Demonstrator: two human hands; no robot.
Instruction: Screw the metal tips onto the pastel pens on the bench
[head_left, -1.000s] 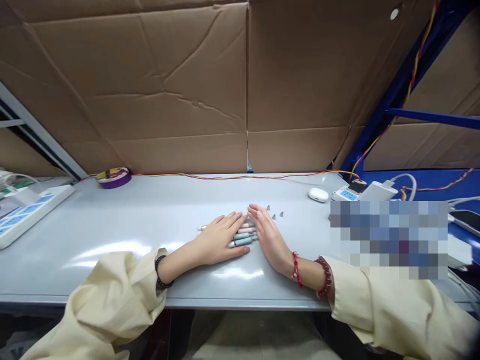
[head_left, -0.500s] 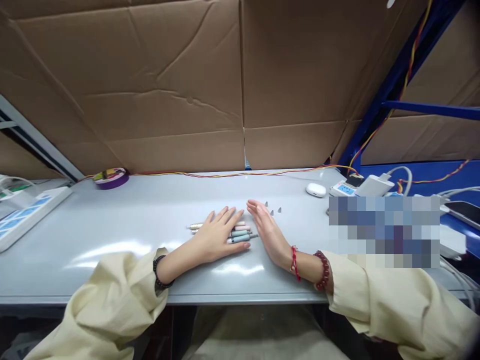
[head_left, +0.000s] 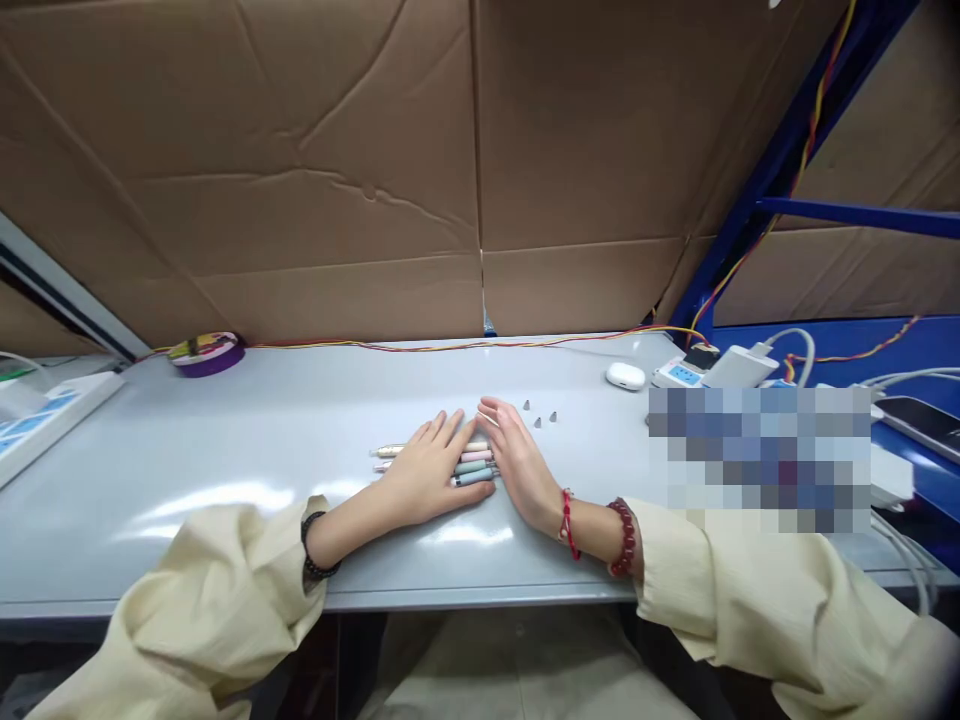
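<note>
Several pens (head_left: 474, 468) lie side by side on the grey table (head_left: 300, 400), in white, pink, green and blue. Flat across the middle of them rests my left hand (head_left: 421, 475), palm down with its fingers stretched out, hiding part of the pens. My right hand (head_left: 517, 465) stands on its edge at the right ends of the pens, fingers straight and palm turned towards them. It appears to touch the pen ends. Just beyond my right hand are a few small grey pointed pieces (head_left: 538, 422), too small to name.
A white earbud case (head_left: 625, 376) sits at the back right, near a power strip with a white charger (head_left: 739, 367). A purple roll of tape (head_left: 208, 354) lies at the back left, and another power strip (head_left: 52, 420) at the left edge. Cardboard (head_left: 337, 240) walls the back.
My right hand has moved left, up against the right ends of the pens. My left hand stays on the pens. The view has shifted slightly.
</note>
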